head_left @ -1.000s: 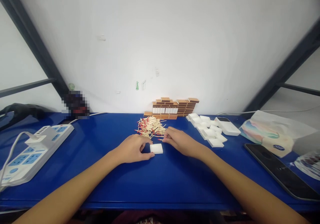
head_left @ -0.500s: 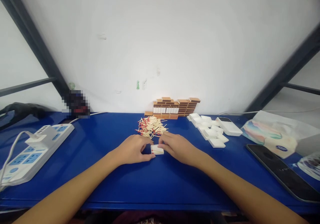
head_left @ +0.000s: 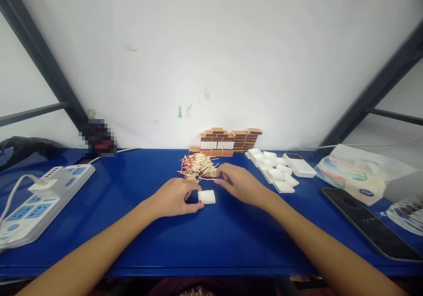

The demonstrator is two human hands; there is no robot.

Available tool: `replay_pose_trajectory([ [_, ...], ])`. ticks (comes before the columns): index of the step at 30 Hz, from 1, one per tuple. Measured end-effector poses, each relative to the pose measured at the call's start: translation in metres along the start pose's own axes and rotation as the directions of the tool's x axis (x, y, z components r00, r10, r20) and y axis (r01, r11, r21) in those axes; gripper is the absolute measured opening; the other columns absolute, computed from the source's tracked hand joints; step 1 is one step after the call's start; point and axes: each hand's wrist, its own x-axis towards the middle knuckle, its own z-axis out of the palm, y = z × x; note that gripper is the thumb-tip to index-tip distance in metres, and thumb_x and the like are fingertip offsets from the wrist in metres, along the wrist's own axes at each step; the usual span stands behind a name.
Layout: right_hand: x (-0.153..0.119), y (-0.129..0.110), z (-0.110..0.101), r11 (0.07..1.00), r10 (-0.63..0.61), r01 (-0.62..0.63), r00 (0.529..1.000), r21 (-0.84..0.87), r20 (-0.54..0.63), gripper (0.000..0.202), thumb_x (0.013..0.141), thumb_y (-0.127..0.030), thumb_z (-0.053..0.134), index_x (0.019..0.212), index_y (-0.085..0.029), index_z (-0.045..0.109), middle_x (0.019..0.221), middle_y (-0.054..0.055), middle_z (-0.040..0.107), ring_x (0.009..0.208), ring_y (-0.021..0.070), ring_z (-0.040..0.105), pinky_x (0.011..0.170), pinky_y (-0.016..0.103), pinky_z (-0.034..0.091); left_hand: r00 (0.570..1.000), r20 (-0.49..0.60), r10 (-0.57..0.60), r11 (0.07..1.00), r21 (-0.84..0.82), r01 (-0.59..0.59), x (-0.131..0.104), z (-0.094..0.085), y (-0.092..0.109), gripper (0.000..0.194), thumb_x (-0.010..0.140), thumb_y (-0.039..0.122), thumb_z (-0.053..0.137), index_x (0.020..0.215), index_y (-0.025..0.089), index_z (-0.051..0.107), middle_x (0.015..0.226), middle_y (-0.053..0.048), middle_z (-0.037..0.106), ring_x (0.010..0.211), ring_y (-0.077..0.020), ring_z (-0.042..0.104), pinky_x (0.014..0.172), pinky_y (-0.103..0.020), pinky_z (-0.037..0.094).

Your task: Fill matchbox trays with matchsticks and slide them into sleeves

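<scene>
At lower centre, the left hand (head_left: 178, 196) pinches a white tray (head_left: 207, 195) showing few matches (head_left: 200, 201); the right hand (head_left: 238, 183), fingers parted, is beside a large heap (head_left: 197, 167) still loose.

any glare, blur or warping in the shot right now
In the head view, the blue tabletop shows faint sheen; also in the head view, the power strip and smartphone look stretched near the edges; a mosaic patch hides something at left in the head view; detail inside the matchbox tray is too soft there to count.
</scene>
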Motion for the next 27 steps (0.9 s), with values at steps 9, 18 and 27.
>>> replay_pose_trajectory([
  [9,0.005,0.038,0.003,0.996,0.073,-0.081,0.985,0.048,0.154,0.008,0.096,-0.025,0.061,0.092,-0.019,0.064,0.091,0.003,0.060,0.079,0.0162,0.057,0.072,0.027,0.043,1.000,-0.010,0.008,1.000,0.023,-0.008,-0.001,-0.001,0.001,0.028,0.088,0.043,0.068,0.106,0.022,0.072,0.065,0.003,0.060,0.057,-0.0125,0.055,0.056,-0.025,0.032],
  [18,0.000,0.032,-0.003,0.992,0.119,-0.110,0.978,-0.062,0.172,0.013,0.101,-0.022,0.052,0.091,-0.019,0.059,0.099,0.006,0.062,0.082,0.0174,0.060,0.073,0.029,0.044,1.000,-0.021,0.018,0.999,0.027,-0.018,-0.001,-0.001,0.000,0.027,0.088,0.043,0.067,0.105,0.021,0.072,0.066,0.002,0.062,0.058,-0.0131,0.056,0.057,-0.025,0.034],
  [27,0.005,0.014,0.026,0.995,0.087,-0.085,0.995,-0.059,0.043,0.011,0.099,-0.027,0.060,0.091,-0.020,0.058,0.092,0.003,0.061,0.074,0.0152,0.056,0.067,0.027,0.039,1.000,-0.010,0.002,0.999,0.038,-0.001,0.000,0.000,-0.002,0.028,0.089,0.043,0.067,0.108,0.023,0.072,0.067,0.002,0.063,0.058,-0.0136,0.057,0.057,-0.026,0.033],
])
